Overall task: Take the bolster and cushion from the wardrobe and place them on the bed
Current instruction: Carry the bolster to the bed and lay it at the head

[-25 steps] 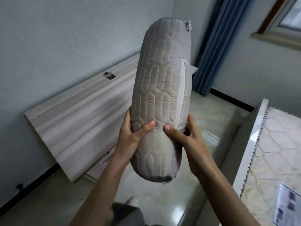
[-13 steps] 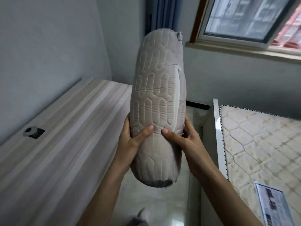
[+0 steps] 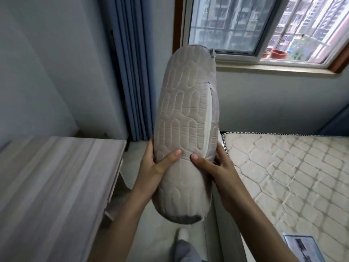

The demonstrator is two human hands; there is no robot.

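Bolster [image 3: 186, 129] held upright in mid-air, above the floor between a wooden panel [image 3: 56, 186] and the bed [image 3: 292, 176]. Left hand [image 3: 153, 167] and right hand [image 3: 217, 167] each curl around its lower half, thumbs in front. Cushion not visible. Advice: keep both grips low, swing rightward, tip it flat onto the mattress.

Single head-worn wide-angle view, looking forward and down from person's eye level. Bolster [image 3: 186, 133] filling centre at close range, both forearms entering from bottom edge. Camera facing window [image 3: 245, 25] wall; curtain [image 3: 130, 72] standing upper left, wooden panel [image 3: 56, 186] lying lower left, mattress [image 3: 292, 176] lying right. Straight lines bowing toward frame edges. No second view sharing scene.
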